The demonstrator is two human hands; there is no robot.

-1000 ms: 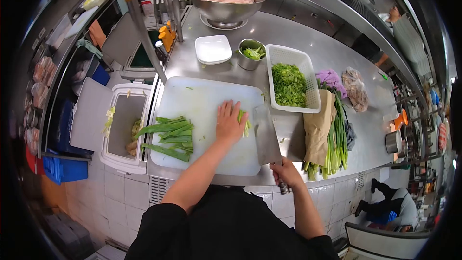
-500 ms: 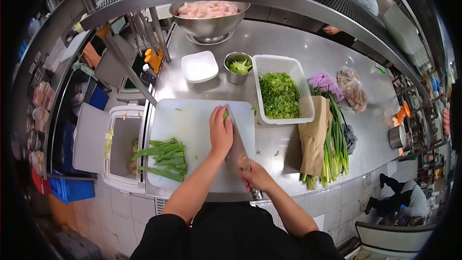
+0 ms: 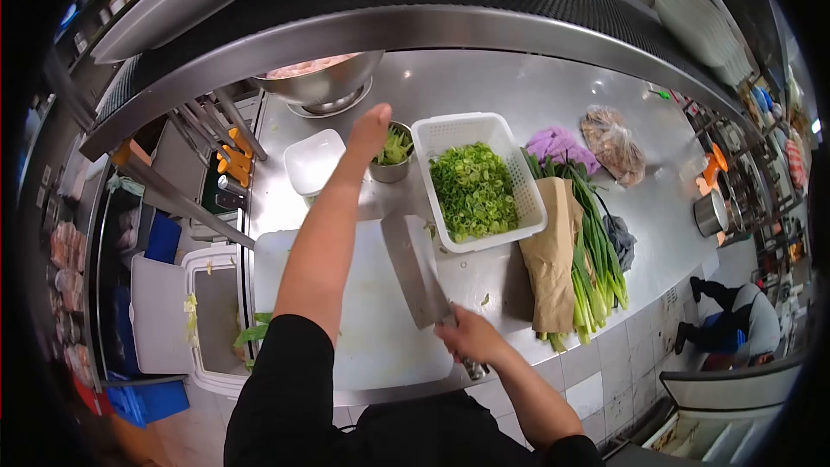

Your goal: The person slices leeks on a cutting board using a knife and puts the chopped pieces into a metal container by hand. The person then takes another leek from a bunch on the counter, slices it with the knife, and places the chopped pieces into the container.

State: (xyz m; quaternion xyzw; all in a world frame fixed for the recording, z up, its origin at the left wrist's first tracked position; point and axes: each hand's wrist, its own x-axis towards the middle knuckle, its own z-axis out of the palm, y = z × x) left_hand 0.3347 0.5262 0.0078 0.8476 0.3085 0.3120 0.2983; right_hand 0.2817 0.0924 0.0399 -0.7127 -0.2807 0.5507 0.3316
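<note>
My right hand (image 3: 473,336) is wrapped round the handle of a cleaver (image 3: 413,270), whose broad blade lies over the right part of the white cutting board (image 3: 380,355). My left hand (image 3: 370,127) is stretched forward at the left rim of a small metal pot (image 3: 391,171) that holds green scallion pieces (image 3: 397,148). Its fingers are foreshortened, so what they hold, if anything, is hidden. Right of the pot, a white perforated basket (image 3: 533,218) contains chopped scallions (image 3: 473,190). My left arm covers most of the cut green leaves (image 3: 252,334) at the board's left edge.
A white square dish (image 3: 313,161) and a large steel bowl of pale meat (image 3: 346,73) stand behind the board. Whole scallions (image 3: 596,281) in brown paper (image 3: 549,264) lie to the right. A metal shelf (image 3: 389,22) crosses overhead. An open bin (image 3: 216,294) stands left; a person (image 3: 743,320) bends at far right.
My left hand has left the board beside the blade and reached forward to the small pot. My right hand keeps hold of the cleaver. The view has shifted.
</note>
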